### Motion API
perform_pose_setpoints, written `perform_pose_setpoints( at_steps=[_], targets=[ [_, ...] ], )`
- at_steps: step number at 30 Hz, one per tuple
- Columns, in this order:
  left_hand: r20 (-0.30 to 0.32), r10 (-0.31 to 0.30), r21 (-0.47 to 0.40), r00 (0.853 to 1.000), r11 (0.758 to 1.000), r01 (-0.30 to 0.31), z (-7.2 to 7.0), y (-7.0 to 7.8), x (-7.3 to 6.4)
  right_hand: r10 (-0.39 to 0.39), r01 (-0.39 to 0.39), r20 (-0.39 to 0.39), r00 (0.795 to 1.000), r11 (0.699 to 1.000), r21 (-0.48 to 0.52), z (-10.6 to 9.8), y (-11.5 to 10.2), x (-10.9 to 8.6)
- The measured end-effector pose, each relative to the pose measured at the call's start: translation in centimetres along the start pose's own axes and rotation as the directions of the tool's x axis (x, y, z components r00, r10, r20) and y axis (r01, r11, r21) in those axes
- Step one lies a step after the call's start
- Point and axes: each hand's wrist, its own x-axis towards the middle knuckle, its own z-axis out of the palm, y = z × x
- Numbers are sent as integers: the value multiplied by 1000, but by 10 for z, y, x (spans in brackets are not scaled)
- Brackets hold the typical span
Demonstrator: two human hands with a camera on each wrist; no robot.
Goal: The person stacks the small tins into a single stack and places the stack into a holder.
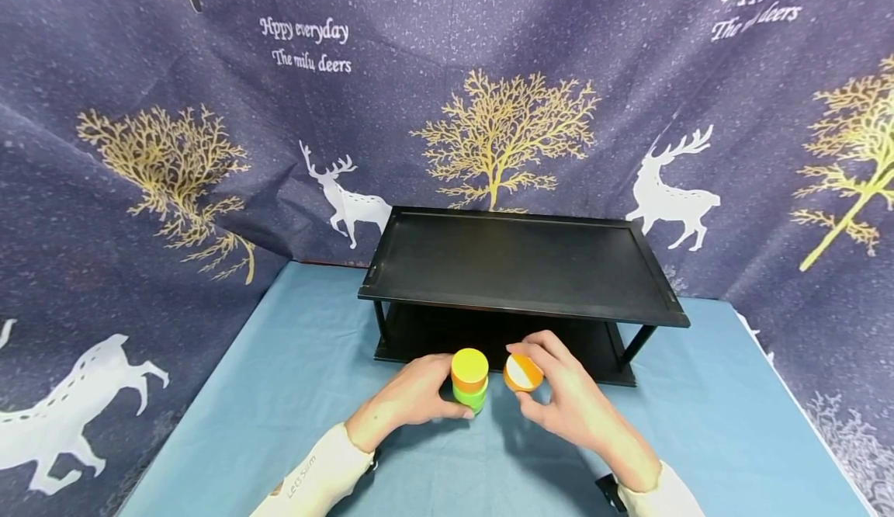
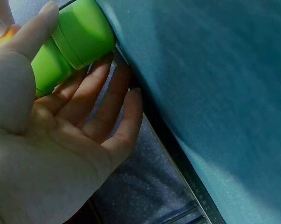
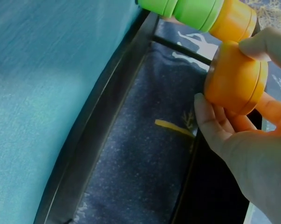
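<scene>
A short stack of small round containers stands in front of the black rack, the green one (image 1: 469,399) below and an orange one with a yellow top (image 1: 470,365) above. My left hand (image 1: 408,394) holds this stack from the left, with thumb in front and fingers behind. The left wrist view shows the thumb against the green containers (image 2: 84,32). Just to the right, my right hand (image 1: 562,393) pinches another round orange container (image 1: 522,374) between thumb and fingertips, tilted so a white patch shows. In the right wrist view this orange container (image 3: 236,77) overlaps the stack's orange piece (image 3: 233,19).
Behind the hands stands a black two-tier rack (image 1: 517,265), its lower shelf (image 1: 433,331) partly shaded. A blue cloth (image 1: 307,331) covers the table. A dark curtain (image 1: 391,113) with deer and trees hangs close behind and at the sides.
</scene>
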Motion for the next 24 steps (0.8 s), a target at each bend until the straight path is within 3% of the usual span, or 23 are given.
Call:
perform_pose_setpoints(
  at_steps=[24],
  targets=[
    [12,-13,-18,1000,1000,13,0,0,1,22,-19,-56,998,999,47,-7,-14,2]
  ],
)
